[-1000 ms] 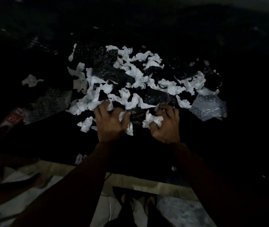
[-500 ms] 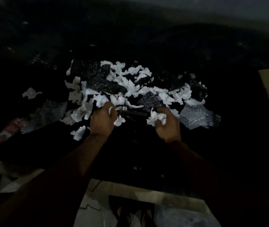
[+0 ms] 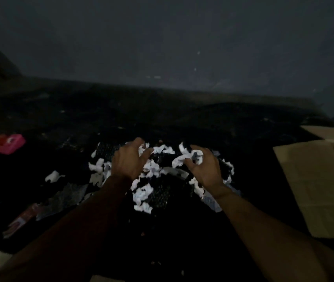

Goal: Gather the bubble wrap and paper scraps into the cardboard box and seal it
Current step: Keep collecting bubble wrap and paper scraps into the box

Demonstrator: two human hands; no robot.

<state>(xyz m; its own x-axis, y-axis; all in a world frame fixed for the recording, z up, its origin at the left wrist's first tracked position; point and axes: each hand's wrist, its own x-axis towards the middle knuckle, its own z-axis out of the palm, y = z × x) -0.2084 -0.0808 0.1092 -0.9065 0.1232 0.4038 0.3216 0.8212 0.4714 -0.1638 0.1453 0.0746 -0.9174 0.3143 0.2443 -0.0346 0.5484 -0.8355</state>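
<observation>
Over a black surface [image 3: 182, 231] backed by a dim grey wall [image 3: 162, 47], reaching into the heap from either side with both hands, likely so as to crowd it together before lifting. Clutching a wad of the paper scraps [image 3: 143, 193] in the right hand [image 3: 204, 167], fingers curled round it. Clawing at the heap with the left hand [image 3: 128, 161], fingers bent over more scraps; not showing clearly whether pinching any or only raking. Working on top of the dark bubble wrap [image 3: 160, 195] lying beneath, probably useful as a sling for the loose bits. Aiming, by the look of it, for the cardboard box [image 3: 320, 180] lying well apart at the right edge, flap spread open toward the heap; sealing not yet begun. Passing over a stray scrap [image 3: 53, 177] left of the heap and a pink object [image 3: 11, 143] farther back.
</observation>
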